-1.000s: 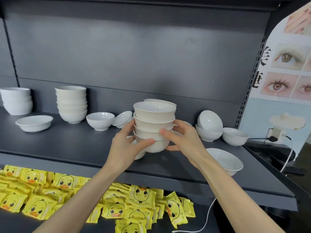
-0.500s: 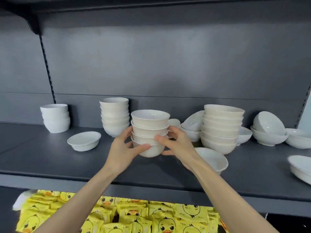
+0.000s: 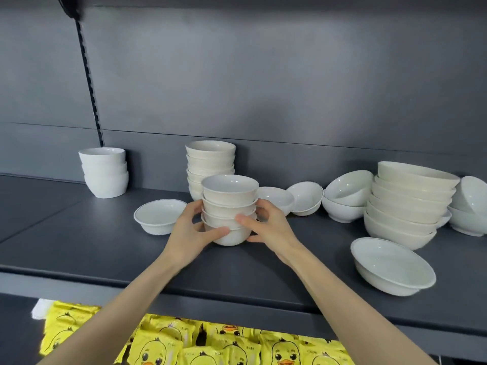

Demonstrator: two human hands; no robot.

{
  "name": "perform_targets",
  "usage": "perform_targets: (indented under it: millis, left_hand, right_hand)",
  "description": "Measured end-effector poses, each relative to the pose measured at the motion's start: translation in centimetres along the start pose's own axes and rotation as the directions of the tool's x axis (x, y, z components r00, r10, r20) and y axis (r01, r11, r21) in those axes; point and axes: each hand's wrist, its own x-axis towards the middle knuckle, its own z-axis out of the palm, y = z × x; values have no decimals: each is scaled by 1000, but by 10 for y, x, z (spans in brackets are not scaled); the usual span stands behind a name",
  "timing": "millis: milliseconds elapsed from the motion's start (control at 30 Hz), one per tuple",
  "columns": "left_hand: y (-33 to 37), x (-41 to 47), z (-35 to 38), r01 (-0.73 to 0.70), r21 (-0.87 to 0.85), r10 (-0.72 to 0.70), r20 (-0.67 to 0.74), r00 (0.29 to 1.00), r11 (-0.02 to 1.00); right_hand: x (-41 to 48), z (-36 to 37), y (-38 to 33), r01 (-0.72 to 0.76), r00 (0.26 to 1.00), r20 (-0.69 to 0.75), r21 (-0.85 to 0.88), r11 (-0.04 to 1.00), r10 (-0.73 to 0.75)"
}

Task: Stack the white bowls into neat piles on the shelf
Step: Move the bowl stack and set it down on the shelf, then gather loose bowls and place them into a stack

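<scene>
Shelf [image 3: 79, 246] space left of the four-bowl stack [image 3: 229, 206] holds one shallow bowl [image 3: 159, 216]. The left hand [image 3: 189, 233] curls round that stack's left side, the right hand [image 3: 270, 227] round its right side; a pile of wider bowls [image 3: 405, 204] stands right of it.

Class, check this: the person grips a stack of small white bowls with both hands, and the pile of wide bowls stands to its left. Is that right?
Wrong side. In the head view the left hand and right hand grip the stack of small white bowls, but the pile of wide bowls stands to its right.
</scene>
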Motion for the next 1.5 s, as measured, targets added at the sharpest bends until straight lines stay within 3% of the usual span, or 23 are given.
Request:
perform_targets:
  millis: [367, 500, 600, 700, 833, 933, 1033, 1233, 1500]
  left_hand:
    - [-12, 16, -13, 40, 53, -43, 64, 997, 998]
    - [-9, 15, -15, 37, 124, -47, 81, 996, 992]
    - [1, 13, -15, -2, 276, -18, 70, 997, 961]
    - [11, 10, -17, -43, 472, 14, 63, 998, 880]
    - [34, 4, -24, -96, 780, 49, 84, 995, 619]
    - [60, -6, -21, -135, 871, 78, 112, 991, 473]
    - [89, -19, -10, -168, 897, 129, 126, 984, 410]
    - [142, -45, 47, -317, 869, 263, 227, 938, 380]
    - [175, -95, 152, -427, 739, 375, 252, 892, 521]
  right_hand:
    - [13, 12, 2, -29, 1000, -1, -23, 999, 29]
    - [10, 11, -3, -39, 999, 5, -137, 990, 40]
    - [7, 10, -12, -7, 1000, -6, -280, 960, 6]
    - [3, 7, -23, 0, 1000, -20, -430, 903, -10]
    - [-6, -7, -40, 22, 999, -17, -591, 806, -39]
    - [-17, -27, -58, 74, 994, -4, -702, 708, -107]
    - [-34, -56, -76, 86, 987, -17, -777, 624, -158]
    - [-90, -131, -107, 97, 963, -43, -866, 491, -268]
    - [-178, -232, -112, 58, 949, -76, -911, 409, -305]
